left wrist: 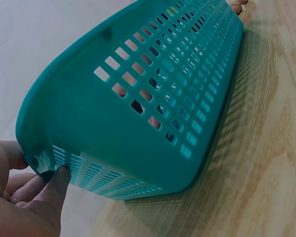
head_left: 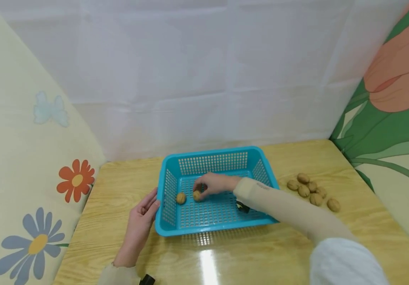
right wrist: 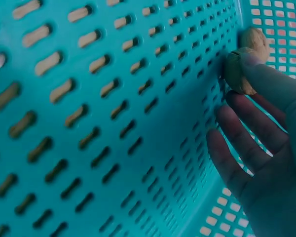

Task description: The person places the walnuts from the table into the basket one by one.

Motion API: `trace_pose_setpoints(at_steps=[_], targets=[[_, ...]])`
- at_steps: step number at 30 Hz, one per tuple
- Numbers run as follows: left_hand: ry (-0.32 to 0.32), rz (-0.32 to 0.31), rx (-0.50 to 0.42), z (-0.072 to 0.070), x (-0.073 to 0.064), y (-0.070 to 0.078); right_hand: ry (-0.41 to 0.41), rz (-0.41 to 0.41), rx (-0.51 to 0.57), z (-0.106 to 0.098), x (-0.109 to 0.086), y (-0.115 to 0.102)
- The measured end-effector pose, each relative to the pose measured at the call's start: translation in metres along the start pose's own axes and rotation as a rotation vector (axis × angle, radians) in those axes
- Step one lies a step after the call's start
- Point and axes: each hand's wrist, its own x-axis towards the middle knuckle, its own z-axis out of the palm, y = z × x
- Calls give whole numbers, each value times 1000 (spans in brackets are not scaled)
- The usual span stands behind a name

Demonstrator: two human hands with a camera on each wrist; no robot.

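A blue plastic basket (head_left: 216, 228) with perforated walls and floor sits on the wooden table. At its left end, my left hand (head_left: 141, 219) grips the rim, thumb over the edge and fingers against the outer wall, as the left wrist view shows. Inside the basket, my right hand (head_left: 214, 184) pinches a walnut (head_left: 197, 196) low over the floor; whether it touches the floor I cannot tell. Another walnut (head_left: 181, 198) lies on the basket floor just left of it. In the right wrist view the thumb presses on the held walnut (right wrist: 237, 74), with the other walnut (right wrist: 256, 42) behind.
Several loose walnuts (head_left: 304, 191) lie in a cluster on the table, right of the basket. A white cloth wall (head_left: 204, 79) stands behind the table (head_left: 261, 253), with flower-printed panels at left and right. My right forearm crosses over the basket's right front corner.
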Motion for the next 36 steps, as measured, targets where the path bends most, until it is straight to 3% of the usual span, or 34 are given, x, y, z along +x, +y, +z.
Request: trace_pose_setpoints(at_steps=[9, 15, 23, 29, 36], targets=[[4, -24, 3, 1, 0, 3, -2, -21, -3, 0, 6, -10], [5, -33, 9, 1, 2, 4, 25, -16, 29, -9, -4, -9], [3, -42, 13, 0, 2, 3, 59, 23, 85, -42, -45, -9], [-2, -33, 13, -1, 3, 2, 131, 36, 83, -67, -82, -8], [-6, -39, 9, 0, 3, 2, 236, 38, 74, -80, -127, 3]])
